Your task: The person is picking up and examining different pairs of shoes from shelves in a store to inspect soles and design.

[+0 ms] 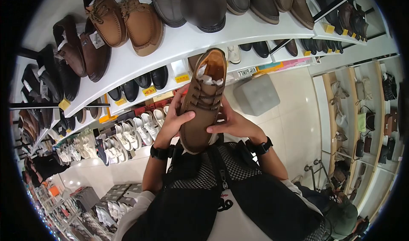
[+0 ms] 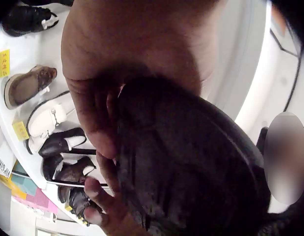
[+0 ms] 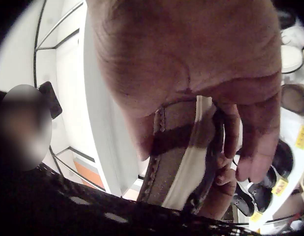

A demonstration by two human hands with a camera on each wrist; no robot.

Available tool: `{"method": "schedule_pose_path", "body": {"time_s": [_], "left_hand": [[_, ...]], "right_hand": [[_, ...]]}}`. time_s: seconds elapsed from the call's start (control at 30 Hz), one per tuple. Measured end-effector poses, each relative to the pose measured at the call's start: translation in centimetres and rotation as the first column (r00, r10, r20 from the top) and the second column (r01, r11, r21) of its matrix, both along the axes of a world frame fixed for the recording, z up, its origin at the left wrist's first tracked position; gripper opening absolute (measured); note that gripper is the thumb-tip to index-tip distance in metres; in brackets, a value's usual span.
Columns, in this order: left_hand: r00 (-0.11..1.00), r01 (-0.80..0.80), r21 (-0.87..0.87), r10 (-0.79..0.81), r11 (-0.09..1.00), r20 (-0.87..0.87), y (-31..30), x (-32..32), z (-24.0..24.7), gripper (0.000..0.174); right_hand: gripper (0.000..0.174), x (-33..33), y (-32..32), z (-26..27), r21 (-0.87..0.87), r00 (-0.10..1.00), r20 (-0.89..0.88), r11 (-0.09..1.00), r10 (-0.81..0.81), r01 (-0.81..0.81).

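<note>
A brown lace-up shoe (image 1: 199, 128) is held between both hands in front of the chest, its toe towards the body and white paper stuffed inside the opening. On one side of it my left hand (image 1: 174, 121) grips the shoe, thumb lying across the upper. Opposite, my right hand (image 1: 237, 124) holds the other side, with the thumb near the toe. From the left wrist, the dark sole of the shoe (image 2: 191, 162) shows with fingers along its edge. The right wrist view shows the stitched brown side and pale midsole of the shoe (image 3: 181, 152) between thumb and fingers.
A white shelf (image 1: 170, 45) beyond the hands carries brown and black shoes, with lower shelves of shoes and yellow price tags beneath. A grey cushioned stool (image 1: 257, 95) stands at the right on the tiled floor. Bags fill a wall rack (image 1: 377, 126) farther right.
</note>
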State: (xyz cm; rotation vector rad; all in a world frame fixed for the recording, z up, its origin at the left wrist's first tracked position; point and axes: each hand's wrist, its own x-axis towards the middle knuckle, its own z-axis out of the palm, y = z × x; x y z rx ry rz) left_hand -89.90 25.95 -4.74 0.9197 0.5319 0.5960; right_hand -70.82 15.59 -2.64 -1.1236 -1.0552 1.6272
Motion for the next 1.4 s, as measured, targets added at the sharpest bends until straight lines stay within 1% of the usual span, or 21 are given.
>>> {"method": "schedule_pose_path", "body": {"time_s": [0.1, 0.17, 0.2, 0.23, 0.3, 0.33, 0.37, 0.43, 0.5, 0.57, 0.6, 0.67, 0.87, 0.9, 0.97, 1.07, 1.1, 1.17, 1.3, 1.37, 1.4], "left_hand": [[0.998, 0.056, 0.105, -0.055, 0.993, -0.01, 0.5, -0.9, 0.6, 0.096], [0.996, 0.084, 0.273, -0.087, 0.958, -0.002, 1.3, -1.2, 1.7, 0.099], [0.996, 0.065, 0.234, -0.078, 0.97, 0.047, 1.6, -1.2, 2.4, 0.101], [0.996, -0.015, 0.221, -0.006, 0.975, 0.092, 1.7, -0.8, 4.2, 0.103], [0.982, -0.121, 0.226, 0.083, 0.967, 0.17, 2.1, -0.3, 5.8, 0.101], [0.969, -0.223, 0.237, 0.189, 0.946, 0.156, 2.2, -0.2, 5.6, 0.101], [0.969, -0.226, 0.247, 0.191, 0.942, 0.159, 2.0, 0.2, 5.5, 0.101], [0.92, -0.391, 0.277, 0.361, 0.878, 0.156, 1.9, 0.9, 5.4, 0.103], [0.93, -0.368, 0.31, 0.338, 0.877, 0.148, 2.2, 0.7, 5.4, 0.104], [0.956, -0.29, 0.358, 0.249, 0.887, 0.157, 2.1, 0.5, 5.8, 0.103], [0.961, -0.268, 0.37, 0.222, 0.89, 0.162, 2.0, 0.5, 5.9, 0.102], [0.961, -0.27, 0.37, 0.226, 0.889, 0.161, 1.8, 0.4, 5.8, 0.102], [0.957, -0.283, 0.323, 0.244, 0.903, 0.157, 1.8, 0.5, 4.8, 0.098], [0.97, -0.238, 0.314, 0.208, 0.919, 0.127, 2.0, 0.6, 5.2, 0.098], [0.98, -0.192, 0.304, 0.169, 0.933, 0.1, 2.3, 0.9, 5.7, 0.098], [0.988, -0.152, 0.297, 0.133, 0.943, 0.083, 2.7, 1.2, 6.3, 0.097], [0.988, -0.145, 0.288, 0.121, 0.947, 0.098, 2.7, 1.5, 6.7, 0.095], [0.987, -0.137, 0.278, 0.108, 0.951, 0.116, 2.7, 1.8, 6.9, 0.093], [0.987, -0.151, 0.282, 0.127, 0.947, 0.099, 2.9, 2.2, 6.7, 0.092], [0.988, -0.141, 0.283, 0.12, 0.949, 0.093, 3.0, 2.3, 6.4, 0.092], [0.987, -0.142, 0.262, 0.116, 0.955, 0.114, 3.1, 2.2, 6.3, 0.092]], "right_hand": [[0.114, -0.6, -0.4, 0.2, 0.08, 0.999, 0.033, 0.997, 0.008, -0.01], [0.113, -0.9, -0.1, 1.0, 0.098, 1.0, 0.026, 0.995, 0.008, -0.011], [0.112, -1.1, 0.1, 1.5, 0.116, 1.0, 0.016, 0.993, 0.003, -0.005], [0.112, -1.2, 0.4, 1.9, 0.118, 1.0, 0.018, 0.993, 0.007, -0.009], [0.107, -1.2, 1.4, 2.8, 0.182, 0.996, -0.048, 0.98, -0.073, 0.08], [0.104, -1.3, 1.8, 4.2, 0.168, 0.989, -0.134, 0.982, -0.062, 0.084], [0.104, -1.6, 2.1, 4.6, 0.179, 0.989, -0.134, 0.981, -0.057, 0.08], [0.103, -2.2, 2.7, 5.0, 0.352, 0.98, -0.063, 0.915, -0.189, 0.199], [0.105, -2.4, 2.6, 4.5, 0.366, 0.98, -0.087, 0.909, -0.182, 0.201], [0.106, -2.9, 1.8, 4.4, 0.261, 0.969, -0.178, 0.941, -0.172, 0.215], [0.106, -3.1, 1.5, 4.1, 0.262, 0.969, -0.178, 0.941, -0.171, 0.214], [0.106, -3.5, 1.3, 3.5, 0.244, 0.954, -0.24, 0.94, -0.178, 0.237], [0.106, -3.7, 1.3, 3.9, 0.221, 0.94, -0.248, 0.931, -0.234, 0.29], [0.106, -3.5, 1.2, 4.0, 0.221, 0.939, -0.247, 0.93, -0.238, 0.294], [0.105, -3.0, 1.2, 4.3, 0.293, 0.96, -0.121, 0.915, -0.251, 0.277], [0.103, -2.8, 0.9, 4.5, 0.306, 0.957, -0.104, 0.906, -0.272, 0.291], [0.103, -3.0, 0.8, 4.7, 0.306, 0.957, -0.103, 0.906, -0.272, 0.291], [0.105, -3.4, 0.7, 5.0, 0.25, 0.933, -0.229, 0.91, -0.277, 0.331], [0.106, -3.2, 0.7, 5.4, 0.226, 0.931, -0.218, 0.913, -0.292, 0.339], [0.103, -2.9, 0.9, 5.3, 0.381, 0.96, -0.012, 0.887, -0.279, 0.262], [0.103, -2.8, 0.9, 5.4, 0.38, 0.957, -0.013, 0.883, -0.291, 0.274]]}}
